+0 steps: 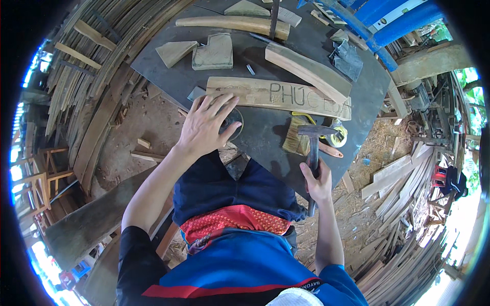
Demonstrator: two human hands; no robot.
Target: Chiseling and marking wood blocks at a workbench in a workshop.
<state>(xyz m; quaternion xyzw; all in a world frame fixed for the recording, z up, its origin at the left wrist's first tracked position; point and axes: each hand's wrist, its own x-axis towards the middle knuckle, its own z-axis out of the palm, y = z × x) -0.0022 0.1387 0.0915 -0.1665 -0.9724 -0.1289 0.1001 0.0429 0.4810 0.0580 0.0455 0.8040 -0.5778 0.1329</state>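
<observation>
My right hand (319, 181) grips a hammer (314, 148) by its handle, head upward, over the dark tabletop near a wide brush (296, 137). My left hand (204, 125) has its fingers apart, with the fingertips at the lower left end of a wooden board (240, 92) that bears drawn lettering. Beneath that hand is a round object (234, 131), mostly hidden. A yellow-and-white roll (337, 136) lies just behind the hammer head. A thick wooden block (306, 71) lies diagonally behind the lettered board.
The dark table (158, 58) also holds cut wood pieces (212, 51), a long rounded stick (229, 23) and a crumpled grey item (347, 61). Blue metalwork (377, 30) stands at the back right. Stacked planks (81, 76) and scrap boards (398, 173) surround the table.
</observation>
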